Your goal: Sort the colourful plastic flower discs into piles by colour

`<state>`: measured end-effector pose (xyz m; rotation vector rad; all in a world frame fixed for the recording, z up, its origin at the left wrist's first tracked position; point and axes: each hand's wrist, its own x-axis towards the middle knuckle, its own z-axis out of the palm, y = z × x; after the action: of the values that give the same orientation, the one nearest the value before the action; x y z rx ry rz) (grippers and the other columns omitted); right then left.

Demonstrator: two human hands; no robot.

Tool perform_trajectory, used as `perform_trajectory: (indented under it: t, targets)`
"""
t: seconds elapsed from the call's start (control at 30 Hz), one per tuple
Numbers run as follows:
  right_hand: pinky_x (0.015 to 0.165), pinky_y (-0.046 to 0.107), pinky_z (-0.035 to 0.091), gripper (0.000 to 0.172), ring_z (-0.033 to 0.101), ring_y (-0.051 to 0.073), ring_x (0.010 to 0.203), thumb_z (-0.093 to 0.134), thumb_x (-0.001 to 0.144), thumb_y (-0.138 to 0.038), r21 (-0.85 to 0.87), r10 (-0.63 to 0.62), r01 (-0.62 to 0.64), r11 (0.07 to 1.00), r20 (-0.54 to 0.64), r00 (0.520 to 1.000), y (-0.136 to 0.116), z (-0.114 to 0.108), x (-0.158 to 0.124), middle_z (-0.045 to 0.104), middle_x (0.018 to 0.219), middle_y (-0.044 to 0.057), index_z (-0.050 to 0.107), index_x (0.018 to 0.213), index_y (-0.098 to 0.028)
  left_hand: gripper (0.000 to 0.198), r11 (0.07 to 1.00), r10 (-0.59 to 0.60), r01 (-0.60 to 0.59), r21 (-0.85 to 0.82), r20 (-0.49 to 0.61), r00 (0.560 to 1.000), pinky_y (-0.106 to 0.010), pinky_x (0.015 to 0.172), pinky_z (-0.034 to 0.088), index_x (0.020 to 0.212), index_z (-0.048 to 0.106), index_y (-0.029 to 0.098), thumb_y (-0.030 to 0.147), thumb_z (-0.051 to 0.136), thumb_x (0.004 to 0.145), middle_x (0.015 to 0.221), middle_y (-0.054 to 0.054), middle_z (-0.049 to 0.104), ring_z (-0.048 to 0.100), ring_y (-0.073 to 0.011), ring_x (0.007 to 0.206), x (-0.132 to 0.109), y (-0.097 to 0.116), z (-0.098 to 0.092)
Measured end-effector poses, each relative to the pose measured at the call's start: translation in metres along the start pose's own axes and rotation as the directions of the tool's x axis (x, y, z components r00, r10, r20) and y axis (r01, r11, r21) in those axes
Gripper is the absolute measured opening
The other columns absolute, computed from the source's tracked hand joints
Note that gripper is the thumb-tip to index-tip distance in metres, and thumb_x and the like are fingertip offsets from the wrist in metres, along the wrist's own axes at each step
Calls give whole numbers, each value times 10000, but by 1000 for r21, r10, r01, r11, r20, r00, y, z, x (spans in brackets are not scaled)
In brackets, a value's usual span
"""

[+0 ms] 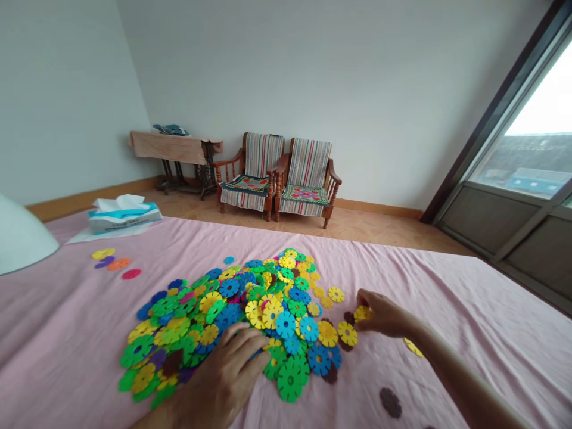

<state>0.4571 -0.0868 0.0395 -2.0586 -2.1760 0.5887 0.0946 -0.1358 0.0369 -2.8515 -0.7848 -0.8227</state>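
Observation:
A heap of plastic snowflake discs point(286, 325) in green, yellow, blue and other colours spreads over a pink cloth. Along its near edge lies my left hand point(236, 363), fingers loosely stretched over the discs and fingertips partly out of sight; I see nothing gripped in it. To the right of the heap, my right hand point(379, 313) pinches a yellow snowflake disc point(361, 313) between thumb and fingers. Just left of that hand are another yellow disc point(347, 333) and a dark brown disc point(349, 318). One more yellow disc point(413, 347) shows partly behind my right forearm.
A brown disc point(390, 403) lies near the front. Several loose discs, one of them orange point(118, 263), sit at the left by a tissue box point(125, 217). A white rounded object point(22, 238) stands at the left edge. Two wooden chairs point(308, 179) are beyond the cloth.

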Motion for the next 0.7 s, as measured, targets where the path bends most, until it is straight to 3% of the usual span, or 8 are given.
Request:
perform_trajectory:
  t: [0.1, 0.2, 0.3, 0.37, 0.43, 0.5, 0.6, 0.7]
  targets:
    - [537, 243, 286, 202, 441, 129, 639, 650, 650, -288, 36, -13, 12, 999, 9, 1000, -16, -2, 2, 505, 667, -17, 473, 677, -192, 297, 1000, -14, 15, -27, 32, 999, -382, 980, 399, 1053, 608, 189, 28, 441, 867, 1067, -41, 622, 527, -189, 1035, -2, 0, 1]
    - [509, 234, 288, 211, 427, 108, 595, 641, 688, -328, 227, -100, 103, 968, -24, 995, -51, -2, 4, 482, 639, -32, 484, 694, -188, 291, 998, -22, 25, -53, 49, 999, -390, 980, 395, 1053, 607, 187, 28, 451, 866, 1077, -39, 619, 523, -192, 1033, -4, -1, 2]
    - [508, 220, 343, 259, 479, 94, 584, 585, 769, -417, 494, -186, 217, 842, -112, 976, -83, -8, 1, 540, 722, -18, 515, 855, -182, 291, 998, -25, 27, -55, 41, 999, -395, 973, 397, 1069, 605, 188, 36, 457, 869, 1082, -39, 620, 520, -200, 1035, -4, -1, 2]
    - [520, 216, 372, 269, 511, 92, 590, 536, 817, -439, 556, -209, 245, 794, -128, 969, -91, -16, -10, 564, 748, -10, 516, 904, -184, 293, 999, -22, 24, -47, 40, 999, -395, 971, 399, 1077, 604, 189, 40, 460, 870, 1076, -41, 621, 520, -203, 1033, -4, -1, 2]
    - [536, 218, 375, 192, 520, 99, 602, 547, 811, -377, 450, -217, 216, 867, -50, 975, -85, -25, -29, 566, 706, -12, 530, 822, -186, 299, 999, -20, 22, -48, 51, 998, -393, 976, 398, 1081, 603, 192, 40, 463, 866, 1070, -40, 620, 520, -201, 1029, -3, -1, 1]
    - [576, 234, 382, 94, 534, 122, 650, 603, 728, -257, 208, -188, 169, 963, 77, 979, -70, -28, -53, 589, 706, -4, 539, 740, -188, 306, 998, -23, 26, -54, 62, 998, -390, 985, 393, 1076, 602, 196, 33, 461, 859, 1069, -36, 617, 519, -197, 1026, -3, -1, 1]
    - [696, 307, 421, 254, 578, 203, 790, 658, 541, -130, -137, -44, 70, 988, 190, 981, -40, -14, -88, 647, 857, 33, 572, 770, -199, 322, 997, -33, 37, -64, 67, 997, -387, 995, 382, 1066, 598, 204, 18, 451, 848, 1078, -28, 609, 514, -192, 1030, -4, -1, 2]
    - [727, 334, 440, 366, 604, 266, 850, 620, 452, -51, -236, 62, -19, 972, 174, 983, -16, 13, -111, 659, 889, 61, 592, 776, -218, 329, 997, -39, 45, -69, 78, 996, -379, 1007, 369, 1081, 589, 211, 19, 459, 848, 1094, -21, 602, 506, -188, 1049, -5, -1, 3]
